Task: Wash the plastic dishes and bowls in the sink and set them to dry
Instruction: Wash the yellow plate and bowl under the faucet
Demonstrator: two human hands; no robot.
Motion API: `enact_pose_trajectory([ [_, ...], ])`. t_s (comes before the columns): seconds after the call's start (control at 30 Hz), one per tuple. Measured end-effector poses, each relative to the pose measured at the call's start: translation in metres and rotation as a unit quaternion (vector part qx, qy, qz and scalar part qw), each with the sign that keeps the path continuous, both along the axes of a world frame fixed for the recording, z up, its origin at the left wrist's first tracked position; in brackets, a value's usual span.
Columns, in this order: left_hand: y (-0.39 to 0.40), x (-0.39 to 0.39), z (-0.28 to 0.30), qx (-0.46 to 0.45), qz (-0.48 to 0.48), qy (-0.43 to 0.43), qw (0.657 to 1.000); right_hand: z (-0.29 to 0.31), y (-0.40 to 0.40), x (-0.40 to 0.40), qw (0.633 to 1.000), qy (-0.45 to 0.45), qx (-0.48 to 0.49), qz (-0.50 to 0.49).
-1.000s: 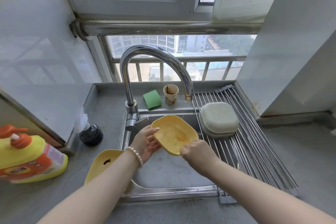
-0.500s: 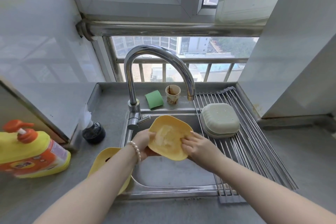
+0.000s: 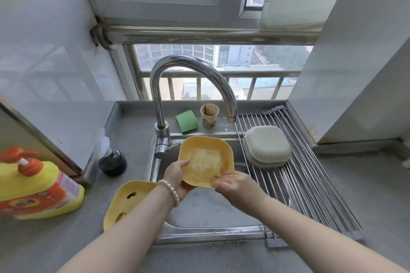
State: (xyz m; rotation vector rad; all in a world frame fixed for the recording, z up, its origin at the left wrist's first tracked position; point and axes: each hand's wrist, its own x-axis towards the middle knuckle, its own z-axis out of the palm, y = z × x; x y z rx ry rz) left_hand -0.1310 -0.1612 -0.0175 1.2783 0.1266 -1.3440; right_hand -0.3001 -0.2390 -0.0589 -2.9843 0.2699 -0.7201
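Yellow plastic bowl [image 3: 205, 160] is held over the sink [image 3: 208, 231], below the faucet [image 3: 188, 86]. Left hand [image 3: 177, 178] grips its near-left rim; right hand [image 3: 230, 183], fingers extended, rubs the inside. Since a second ago the bowl has tilted toward the camera, exposing a soapy film: washing continues, rinsing not yet done.

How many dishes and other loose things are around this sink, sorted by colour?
Yellow: 3 - bowl held over the sink, dish on the counter, detergent bottle
Green: 2 - pale container upside down on the rack, sponge
Brown-stained paper: 1 - cup
Black: 1 - small jar
Total: 7
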Motion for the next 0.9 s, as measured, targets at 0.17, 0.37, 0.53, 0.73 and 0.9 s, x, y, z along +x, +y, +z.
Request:
enact_pose_trajectory([
  [0.17, 0.0, 0.0, 0.006, -0.033, 0.029, 0.05, 0.998, 0.002, -0.007, 0.005, 0.995, 0.076, -0.066, -0.024],
  [0.37, 0.012, -0.055, -0.004, -0.13, 0.087, 0.094, 0.983, 0.018, 0.034, 0.035, 0.995, -0.029, 0.023, -0.094],
  [0.53, 0.002, -0.038, 0.005, -0.046, 0.084, 0.03, 0.995, 0.011, 0.025, 0.027, 0.994, -0.053, 0.086, -0.036],
  [0.73, 0.004, -0.006, 0.007, 0.033, -0.049, 0.006, 0.998, 0.009, -0.019, -0.003, 0.992, 0.098, -0.054, -0.048],
  [0.9, -0.002, -0.038, -0.007, -0.062, 0.056, 0.045, 0.995, 0.009, 0.018, 0.031, 0.993, 0.019, 0.042, -0.105],
])
